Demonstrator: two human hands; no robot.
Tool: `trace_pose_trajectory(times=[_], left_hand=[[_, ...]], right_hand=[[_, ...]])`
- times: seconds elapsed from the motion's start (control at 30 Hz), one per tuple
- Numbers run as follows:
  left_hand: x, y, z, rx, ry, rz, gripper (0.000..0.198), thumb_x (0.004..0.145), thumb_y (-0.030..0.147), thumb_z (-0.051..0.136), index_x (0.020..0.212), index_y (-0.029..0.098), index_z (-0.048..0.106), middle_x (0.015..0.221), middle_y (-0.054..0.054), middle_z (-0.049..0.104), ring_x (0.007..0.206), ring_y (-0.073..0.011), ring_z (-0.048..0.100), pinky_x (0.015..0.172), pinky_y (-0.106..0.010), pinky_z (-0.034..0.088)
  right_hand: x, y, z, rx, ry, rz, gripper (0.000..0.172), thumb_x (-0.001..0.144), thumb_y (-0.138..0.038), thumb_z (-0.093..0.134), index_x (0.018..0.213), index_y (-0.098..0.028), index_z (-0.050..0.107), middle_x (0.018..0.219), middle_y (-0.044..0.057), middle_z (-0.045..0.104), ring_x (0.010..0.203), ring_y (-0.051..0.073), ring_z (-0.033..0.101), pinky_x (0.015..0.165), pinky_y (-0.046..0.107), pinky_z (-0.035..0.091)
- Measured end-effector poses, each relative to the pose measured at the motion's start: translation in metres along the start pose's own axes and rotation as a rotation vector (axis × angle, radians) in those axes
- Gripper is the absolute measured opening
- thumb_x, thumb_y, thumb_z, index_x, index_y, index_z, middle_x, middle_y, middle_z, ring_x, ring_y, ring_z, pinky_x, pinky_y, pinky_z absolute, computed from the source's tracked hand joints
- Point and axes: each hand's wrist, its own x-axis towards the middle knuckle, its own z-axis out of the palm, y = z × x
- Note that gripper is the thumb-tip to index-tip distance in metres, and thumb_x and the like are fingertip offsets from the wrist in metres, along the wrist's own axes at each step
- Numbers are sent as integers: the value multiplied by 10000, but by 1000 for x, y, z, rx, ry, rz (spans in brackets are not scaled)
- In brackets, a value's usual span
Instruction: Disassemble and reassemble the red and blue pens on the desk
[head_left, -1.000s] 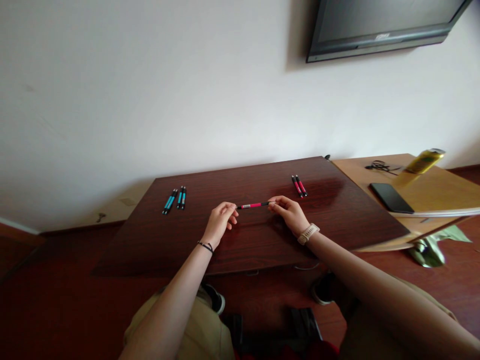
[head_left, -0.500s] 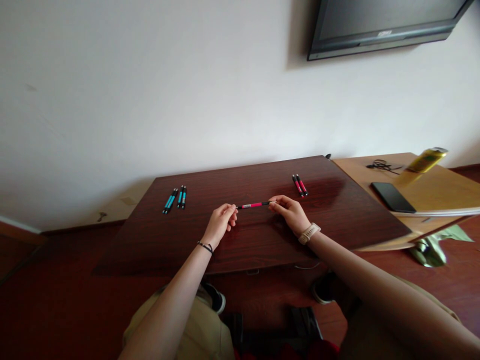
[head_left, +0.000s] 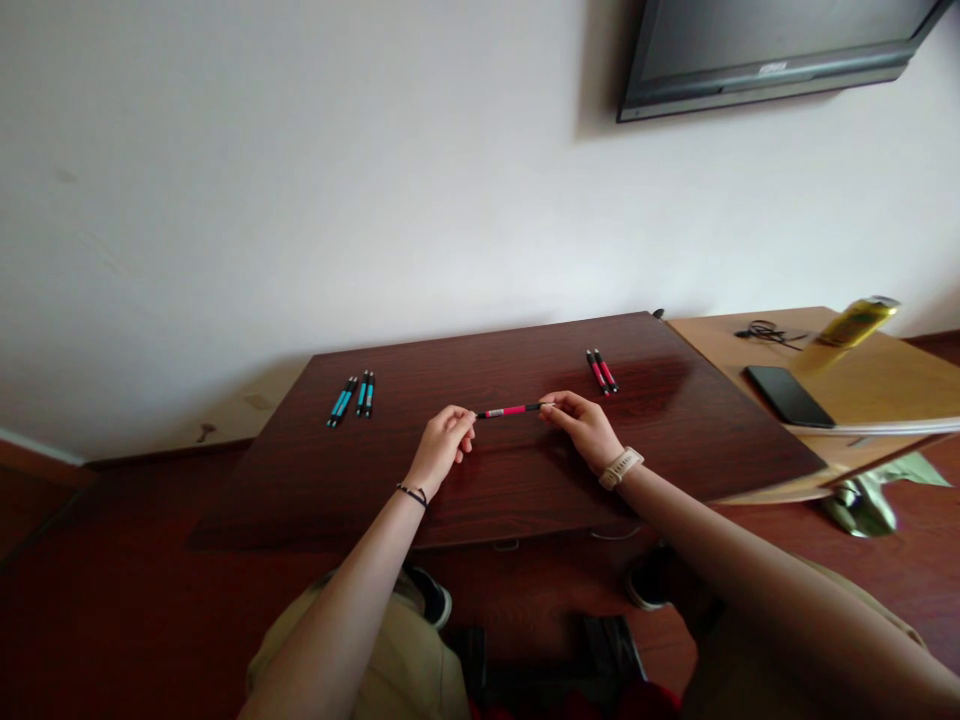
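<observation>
A pink pen [head_left: 513,410] with black ends is stretched level between my two hands, above the dark wooden table [head_left: 480,480]. My left hand [head_left: 445,438] pinches one end of it between thumb and fingers. At the other end, the fingertips of my right hand [head_left: 583,428] close on it. Two more pink pens [head_left: 602,372] lie side by side on the table, beyond my right hand. Over to the left, several blue pens [head_left: 352,400] lie in two close groups.
Against the table's right side stands a lighter wooden surface [head_left: 915,385] with a black phone [head_left: 787,396], a coiled black cable [head_left: 769,332] and a yellow can [head_left: 859,322]. A television [head_left: 772,60] hangs on the wall [head_left: 375,180] behind. Green cloth [head_left: 862,505] lies on the floor at right.
</observation>
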Motion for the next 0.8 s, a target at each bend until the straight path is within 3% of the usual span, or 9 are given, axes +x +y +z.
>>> trace_pose_trajectory(times=[0.13,0.37,0.57,0.8], left_hand=[[0,0,0,-28,-26,-23,350,902,531,669,873,184,650,740,-14,589,559,-107,538,404,-191,297],[1,-1,1,4,1,1,267,866,447,711,907,193,641,795,-27,633,581,-107,541,423,-188,310],[0,0,0,-5,-4,-43,365,892,539,674,873,176,640,747,-9,587,549,-88,503,414,-177,279],[0,1,0,-1,-19,-23,298,889,468,697,889,176,641,742,1,576,579,-89,505,430,-170,282]], right_hand=[[1,0,1,3,2,2,359,819,-523,821,1002,-224,744,870,31,725,818,205,657,784,339,520],[0,1,0,18,-3,6,355,830,-513,819,1017,-220,745,874,31,723,820,202,655,777,334,516],[1,1,0,12,-4,-5,362,820,-514,829,1006,-214,746,846,23,713,794,192,644,764,330,506],[1,1,0,30,-2,6,381,813,-526,831,1013,-214,745,843,26,717,777,191,637,755,334,499]])
